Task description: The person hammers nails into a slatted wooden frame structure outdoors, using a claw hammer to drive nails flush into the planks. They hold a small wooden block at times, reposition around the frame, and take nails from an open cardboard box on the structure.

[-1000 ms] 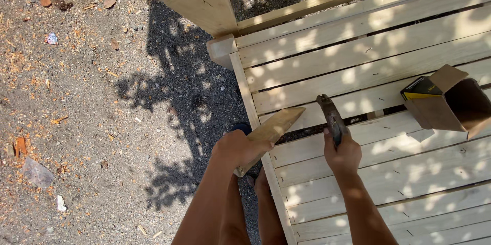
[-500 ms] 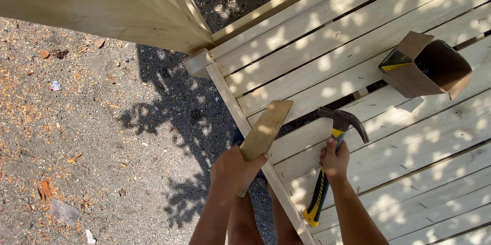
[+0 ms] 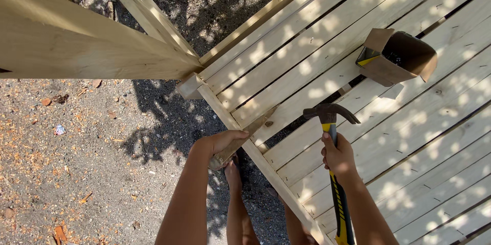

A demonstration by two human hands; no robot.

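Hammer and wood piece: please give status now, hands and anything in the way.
Left hand grips short wood piece at the deck edge. Right hand holds hammer raised, head up. Open cardboard box sits on boards, apart from both.

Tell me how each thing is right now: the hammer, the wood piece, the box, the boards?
hammer: held upright in the right hand, head above the boards.
wood piece: gripped by the left hand, slanted against the deck edge.
cardboard box: open, resting tilted on the boards.
deck boards: lying flat, one gap showing.

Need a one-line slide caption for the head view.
Left hand holds a short wood piece against slatted decking; right hand grips a claw hammer.
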